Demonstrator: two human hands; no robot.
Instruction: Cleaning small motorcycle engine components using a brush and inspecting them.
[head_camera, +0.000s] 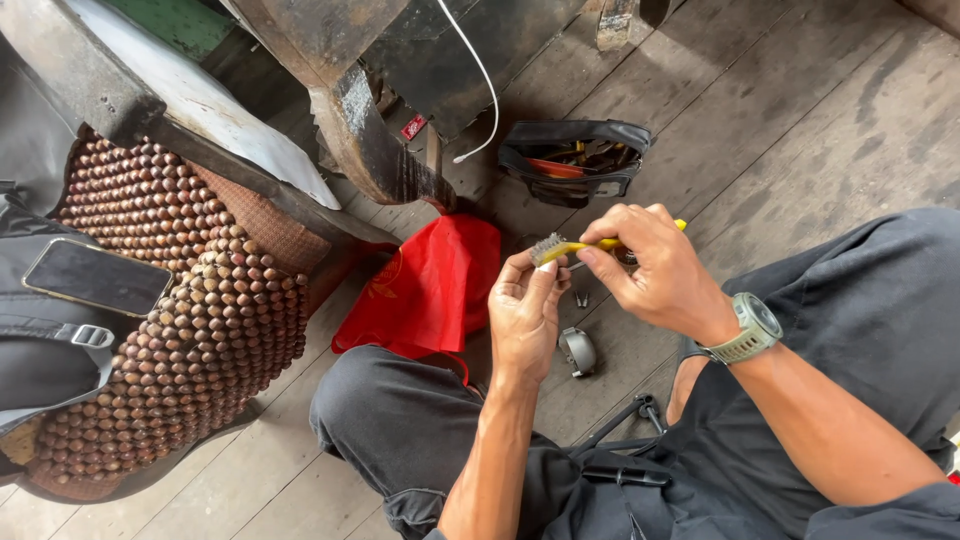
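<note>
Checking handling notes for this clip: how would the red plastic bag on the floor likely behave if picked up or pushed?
The red bag looks thin and crumpled, so it would probably hang limp when lifted. It lies nearly flat, suggesting it is light and would slide or bunch up on the wooden floor rather than roll. Its glossy surface may be slippery.

Floor (800, 110): worn grey wooden planks, running diagonally. Directly on it: red cloth bag (430, 285) near centre, crumpled. At 12 o'clock from it, an open black tool pouch (575, 160) with tools inside. At 4 o'clock from the bag, a small grey metal part (578, 350). At 9 o'clock, a brown beaded seat mat (180, 320), a dark phone (97, 277) just beside it.
</note>
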